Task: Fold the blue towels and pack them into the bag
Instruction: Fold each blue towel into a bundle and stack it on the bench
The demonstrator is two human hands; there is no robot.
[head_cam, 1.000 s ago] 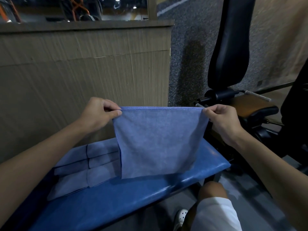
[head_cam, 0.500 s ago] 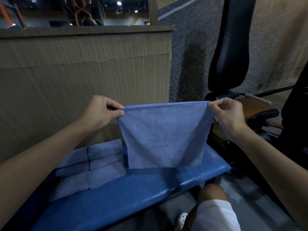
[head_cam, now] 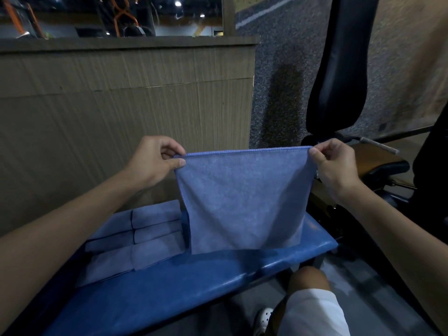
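- Towel (head_cam: 244, 202): blue cloth, matt, with a fine soft nap and a stitched hem along the top edge.
- Folded towels (head_cam: 145, 238): the same matt blue cloth.
- Bench (head_cam: 194, 287): smooth blue padding, vinyl-like, glossy at its front edge.
- Wall (head_cam: 121, 105): matt wood-grain panel with fine vertical lines.
- Backrest (head_cam: 339, 69): black, smooth, leather-like, with a faint sheen.
- Floor (head_cam: 278, 57): speckled grey, rough-looking.
- Shorts (head_cam: 312, 314): white matt cloth.
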